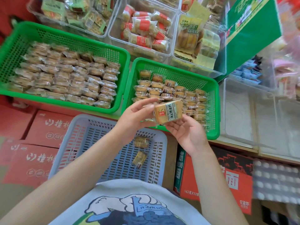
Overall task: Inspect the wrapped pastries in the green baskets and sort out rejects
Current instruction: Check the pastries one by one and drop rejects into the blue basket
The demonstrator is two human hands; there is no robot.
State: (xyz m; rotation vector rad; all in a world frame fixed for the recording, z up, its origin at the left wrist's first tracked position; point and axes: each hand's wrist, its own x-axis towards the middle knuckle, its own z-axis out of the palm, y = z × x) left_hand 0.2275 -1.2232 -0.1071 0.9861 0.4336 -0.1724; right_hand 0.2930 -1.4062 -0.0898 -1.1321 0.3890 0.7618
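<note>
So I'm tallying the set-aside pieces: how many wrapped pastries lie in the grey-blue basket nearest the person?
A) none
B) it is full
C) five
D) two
D: just two wrapped pastries lie on the floor of the grey-blue basket, one behind the other, while a third pastry is held above the right green basket between the left hand and right hand.
</note>
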